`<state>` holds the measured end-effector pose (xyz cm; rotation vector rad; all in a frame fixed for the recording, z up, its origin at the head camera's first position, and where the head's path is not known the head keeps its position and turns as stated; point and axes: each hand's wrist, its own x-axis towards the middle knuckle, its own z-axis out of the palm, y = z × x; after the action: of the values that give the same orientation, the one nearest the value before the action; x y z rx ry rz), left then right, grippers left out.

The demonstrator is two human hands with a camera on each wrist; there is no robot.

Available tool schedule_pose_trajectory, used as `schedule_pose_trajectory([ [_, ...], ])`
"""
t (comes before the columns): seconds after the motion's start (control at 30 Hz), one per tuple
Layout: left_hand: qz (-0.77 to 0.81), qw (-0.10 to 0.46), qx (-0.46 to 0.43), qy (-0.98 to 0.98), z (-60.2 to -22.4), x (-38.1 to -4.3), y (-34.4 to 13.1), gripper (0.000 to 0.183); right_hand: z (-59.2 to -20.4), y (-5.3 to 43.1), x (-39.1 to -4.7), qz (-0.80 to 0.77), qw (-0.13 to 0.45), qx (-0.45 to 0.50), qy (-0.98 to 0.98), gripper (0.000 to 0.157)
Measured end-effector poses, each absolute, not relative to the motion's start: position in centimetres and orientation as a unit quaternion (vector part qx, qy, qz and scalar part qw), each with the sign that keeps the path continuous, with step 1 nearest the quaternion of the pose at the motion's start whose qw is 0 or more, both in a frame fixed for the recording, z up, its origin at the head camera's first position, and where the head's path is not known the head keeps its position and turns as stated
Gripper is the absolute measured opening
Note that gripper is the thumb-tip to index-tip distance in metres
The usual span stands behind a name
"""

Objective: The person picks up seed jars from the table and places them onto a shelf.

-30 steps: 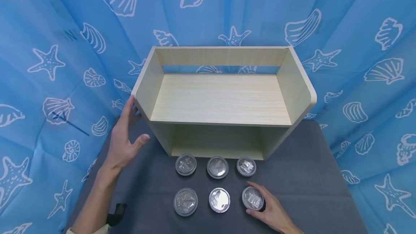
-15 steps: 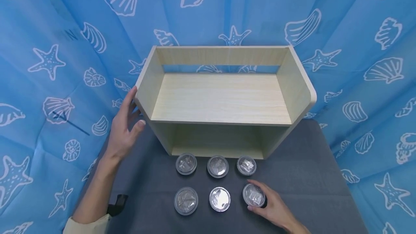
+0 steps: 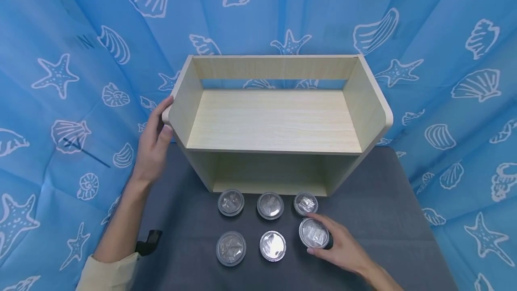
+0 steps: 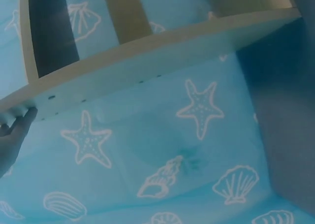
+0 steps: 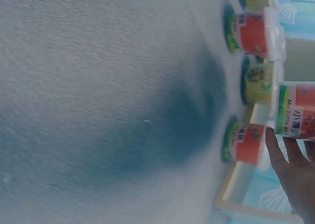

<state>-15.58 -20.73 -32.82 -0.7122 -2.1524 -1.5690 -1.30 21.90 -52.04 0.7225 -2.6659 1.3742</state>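
Observation:
My right hand [image 3: 339,248] grips a lidded plastic cup [image 3: 314,233], fingers and thumb round its side. In the right wrist view this cup [image 5: 298,111] has a red and green label with "My little" and tomatoes printed on it, and it is raised off the cloth. Just behind it stands another lidded cup [image 3: 305,202]. My left hand [image 3: 151,152] touches the left side panel of a pale wooden shelf unit [image 3: 274,120], its fingers fairly straight. The left wrist view shows the fingertips against the outer face of that panel [image 4: 113,69].
More lidded cups stand on the grey cloth [image 3: 383,219]: a left one [image 3: 231,202] and a middle one [image 3: 270,205] in the back row, and a left one [image 3: 231,249] and a shiny-lidded one [image 3: 273,246] in front. Blue shell-print curtains [image 3: 444,116] surround the table.
My right hand has raised the cup off the cloth, slightly toward the shelf. My left hand has moved up along the shelf's left panel, its thumb drawing in toward the panel.

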Motion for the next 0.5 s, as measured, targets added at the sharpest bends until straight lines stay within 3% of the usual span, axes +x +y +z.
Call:
schedule_pose_trajectory([
  [0.5, -0.594, 0.157, -0.216, -0.759, -32.0, -16.8, -20.6, 0.047, -47.4, 21.0, -3.3, 0.449, 0.023, 0.27, -0.851, 0.082],
])
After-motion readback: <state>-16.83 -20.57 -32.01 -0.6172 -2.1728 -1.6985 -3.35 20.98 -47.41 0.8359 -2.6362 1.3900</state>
